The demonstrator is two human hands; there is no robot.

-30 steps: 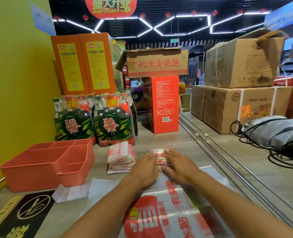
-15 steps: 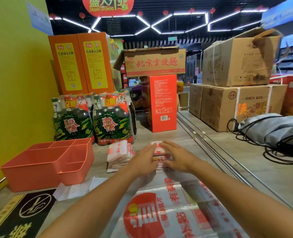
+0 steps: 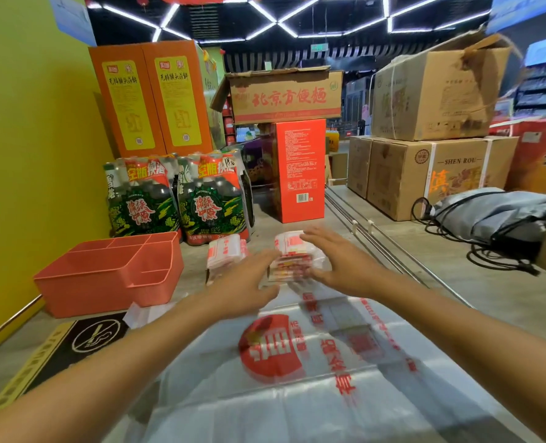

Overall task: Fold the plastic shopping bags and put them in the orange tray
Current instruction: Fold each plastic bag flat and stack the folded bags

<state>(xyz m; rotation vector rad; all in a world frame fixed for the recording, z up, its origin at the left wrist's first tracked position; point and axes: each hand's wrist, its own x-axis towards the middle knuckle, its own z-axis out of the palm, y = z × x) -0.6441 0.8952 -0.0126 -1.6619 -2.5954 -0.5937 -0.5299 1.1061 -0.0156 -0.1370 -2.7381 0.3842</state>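
Observation:
A folded plastic bag (image 3: 292, 260), white with red print, lies on the grey floor between my hands. My left hand (image 3: 246, 281) touches its left side with straight fingers. My right hand (image 3: 338, 263) lies against its right side, fingers straight and spread. A second folded bag (image 3: 225, 254) rests just to the left. A large flat plastic bag (image 3: 313, 362) with a red logo is spread out under my forearms. The orange tray (image 3: 105, 276), with several compartments, stands at the left and nothing shows inside it.
Two green bottle packs (image 3: 179, 199) stand behind the tray, a red box (image 3: 300, 171) behind the folded bags. Cardboard boxes (image 3: 425, 148) and a grey bag with black cords (image 3: 495, 219) sit right of the metal floor rail (image 3: 377, 247). The yellow wall (image 3: 25, 155) bounds the left.
Both hands have moved forward with the folded bag between them, and the view has come closer. The fingers have straightened from over the bag to its sides.

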